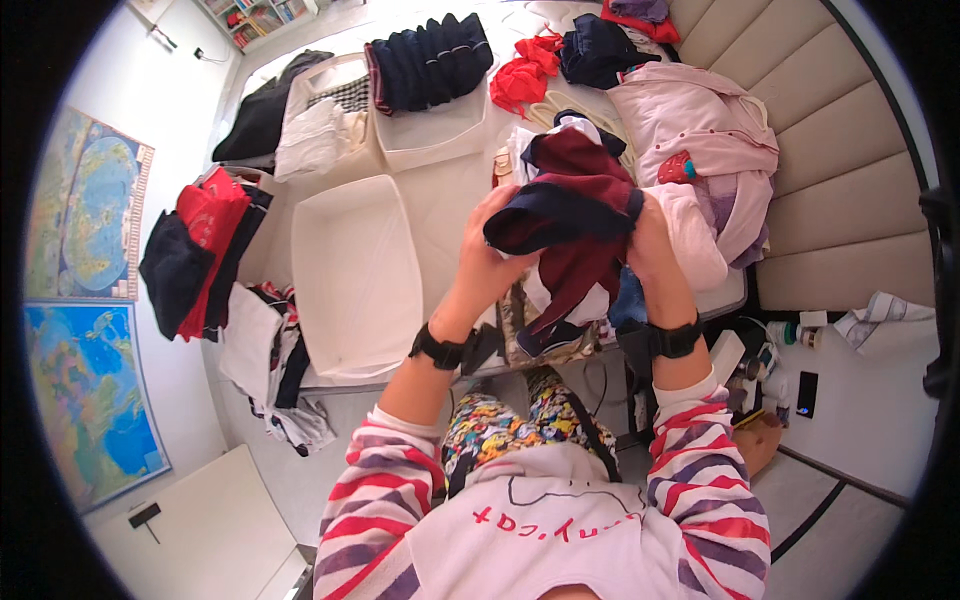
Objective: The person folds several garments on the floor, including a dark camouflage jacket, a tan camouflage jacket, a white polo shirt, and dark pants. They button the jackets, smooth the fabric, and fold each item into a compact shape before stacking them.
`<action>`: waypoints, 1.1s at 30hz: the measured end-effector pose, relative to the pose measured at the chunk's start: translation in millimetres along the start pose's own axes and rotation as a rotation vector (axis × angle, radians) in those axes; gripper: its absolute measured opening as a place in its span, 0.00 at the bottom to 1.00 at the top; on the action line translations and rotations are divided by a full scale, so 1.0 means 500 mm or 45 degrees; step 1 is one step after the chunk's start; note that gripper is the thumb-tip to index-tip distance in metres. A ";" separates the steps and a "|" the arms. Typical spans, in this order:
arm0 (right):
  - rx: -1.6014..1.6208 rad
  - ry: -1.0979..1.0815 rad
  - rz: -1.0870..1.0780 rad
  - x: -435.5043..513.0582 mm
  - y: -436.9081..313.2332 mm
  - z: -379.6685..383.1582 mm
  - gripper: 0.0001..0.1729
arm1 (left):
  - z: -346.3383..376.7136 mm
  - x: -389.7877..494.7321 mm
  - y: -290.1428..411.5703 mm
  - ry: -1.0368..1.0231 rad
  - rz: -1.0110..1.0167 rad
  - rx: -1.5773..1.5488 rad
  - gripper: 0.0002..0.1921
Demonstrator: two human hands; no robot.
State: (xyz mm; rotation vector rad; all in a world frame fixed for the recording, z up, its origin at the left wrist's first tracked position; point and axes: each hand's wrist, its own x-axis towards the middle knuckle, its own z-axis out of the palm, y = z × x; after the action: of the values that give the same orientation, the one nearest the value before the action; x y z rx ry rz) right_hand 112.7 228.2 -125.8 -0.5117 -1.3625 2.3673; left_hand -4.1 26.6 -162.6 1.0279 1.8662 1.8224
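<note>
Both of my hands hold a bunched maroon and navy garment (pixel 581 184) above the mattress edge. My left hand (pixel 487 259) grips its navy band from the left, fingers partly under the cloth. On the other side my right hand (pixel 651 244) has hold of the maroon part near a navy edge. Below and behind it lie white and patterned clothes, partly covered. A camouflage-patterned cloth (pixel 517 322) shows beneath, by the mattress edge. To the right of my right hand is a pale pink fleecy garment (pixel 690 236).
A white fabric bin (pixel 356 277) stands left of my hands. Behind it, another bin (pixel 442 139) carries a row of folded navy clothes (pixel 431 64). Folded red and dark clothes (pixel 214 255) hang over a bin at far left. A padded beige headboard (pixel 832 150) borders the right.
</note>
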 end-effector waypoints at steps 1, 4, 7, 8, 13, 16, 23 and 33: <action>-0.136 0.035 0.011 -0.007 0.020 0.018 0.13 | -0.027 0.005 0.013 -0.043 0.076 0.222 0.38; -0.406 0.124 0.165 -0.046 0.064 0.057 0.16 | -0.079 -0.002 0.044 -0.060 -0.100 0.314 0.16; -1.239 0.126 0.136 -0.075 0.089 0.088 0.28 | -0.110 -0.012 0.078 -0.106 -0.337 -0.240 0.09; -1.519 0.179 0.035 -0.081 0.100 0.102 0.31 | -0.115 -0.018 0.090 -0.084 -0.450 -0.382 0.10; -1.763 0.296 -0.140 -0.115 0.111 0.136 0.30 | -0.146 -0.032 0.141 -0.125 -0.713 -0.525 0.11; -1.469 0.272 -0.142 -0.122 0.103 0.132 0.25 | -0.171 -0.021 0.172 -0.104 -0.635 -0.679 0.15; -0.774 -0.160 -0.326 -0.187 0.175 0.165 0.21 | -0.152 0.018 0.279 0.075 -0.584 -1.003 0.13; -0.172 -0.326 0.243 -0.120 0.122 0.117 0.19 | -0.274 0.112 0.250 0.525 -0.406 -0.401 0.19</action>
State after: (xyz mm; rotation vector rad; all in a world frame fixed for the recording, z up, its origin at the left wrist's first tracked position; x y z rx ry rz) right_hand 129.2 127.7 -143.8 -0.4010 -1.6616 2.5770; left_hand -103.6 -43.4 -11.9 0.2409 1.7409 2.1431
